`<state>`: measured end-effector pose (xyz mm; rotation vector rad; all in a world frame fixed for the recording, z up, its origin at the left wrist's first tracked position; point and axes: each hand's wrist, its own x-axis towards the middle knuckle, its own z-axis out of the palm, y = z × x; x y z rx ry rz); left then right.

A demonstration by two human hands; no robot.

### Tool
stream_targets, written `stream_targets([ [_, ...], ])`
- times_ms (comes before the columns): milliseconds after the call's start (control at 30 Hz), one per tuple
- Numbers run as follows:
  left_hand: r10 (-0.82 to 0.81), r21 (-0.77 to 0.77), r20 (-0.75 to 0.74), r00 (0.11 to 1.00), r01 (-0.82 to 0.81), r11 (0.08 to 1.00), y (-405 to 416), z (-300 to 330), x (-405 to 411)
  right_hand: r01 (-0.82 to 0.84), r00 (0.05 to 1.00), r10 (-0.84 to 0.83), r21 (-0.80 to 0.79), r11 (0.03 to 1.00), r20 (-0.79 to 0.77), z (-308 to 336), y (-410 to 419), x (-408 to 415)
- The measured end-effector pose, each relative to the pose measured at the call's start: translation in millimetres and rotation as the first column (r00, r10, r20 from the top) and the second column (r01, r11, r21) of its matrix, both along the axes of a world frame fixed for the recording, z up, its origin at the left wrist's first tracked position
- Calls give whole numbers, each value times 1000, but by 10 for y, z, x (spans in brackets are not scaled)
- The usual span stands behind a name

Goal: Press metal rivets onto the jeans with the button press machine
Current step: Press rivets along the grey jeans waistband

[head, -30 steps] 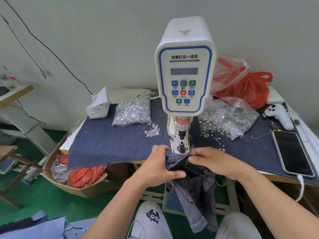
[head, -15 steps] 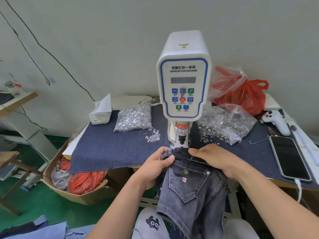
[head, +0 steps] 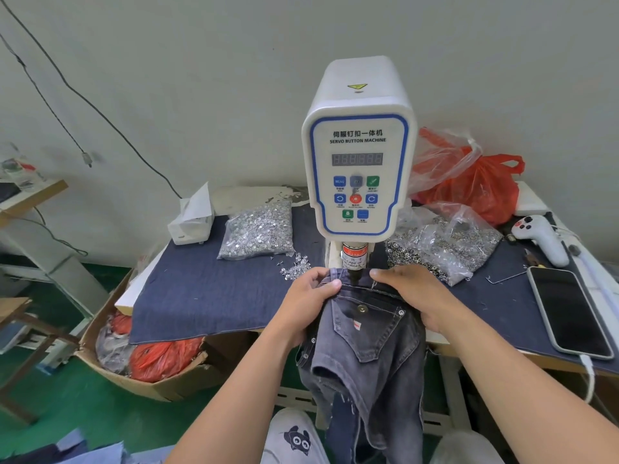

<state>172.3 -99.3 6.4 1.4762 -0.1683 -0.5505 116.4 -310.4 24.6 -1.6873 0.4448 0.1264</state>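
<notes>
Far to my left a bag of silver rivets (head: pixel 256 233) lies on the denim-covered table (head: pixel 207 296), with a few loose ones spilled near the machine. My left hand (head: pixel 306 301) pinches the waistband of the jeans (head: pixel 371 343), thumb on top and fingers curled under the fold, just left of the press head. The button press machine (head: pixel 358 169) stands dead centre, its punch (head: pixel 353 274) right over the waistband edge between my hands. My right hand (head: pixel 413 296) lies flat on the cloth, fingers pressed together and pointing at the punch, its edge curling over the pocket side. The rest of the jeans hangs off the table toward my knees. To do this well, I judge I should pull the band taut and flat, line the mark under the punch, and draw both sets of fingertips clear before triggering; my right fingertips sit close.
</notes>
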Motion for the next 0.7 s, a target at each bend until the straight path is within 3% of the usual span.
stream_targets([
  [133,-53,59,116,992,46,997,-51,-10,61,-237,958,242,53,970,-154,-29,-159,-60],
  [200,-65,132,178,982,42,990,-50,-10,71,-237,957,256,143,961,-136,-64,-208,-33],
  [333,-158,419,254,954,39,907,45,-27,94,-172,975,201,249,953,-93,-94,-256,33],
  [433,-154,375,211,965,65,925,67,-82,125,-141,981,169,257,956,-92,-111,-230,65],
  [567,-119,352,254,960,23,936,10,-136,138,-77,995,82,95,993,-49,-158,-191,88],
  [700,-89,337,276,957,-10,941,-72,-220,109,-57,997,60,81,995,-41,-217,-204,34],
])
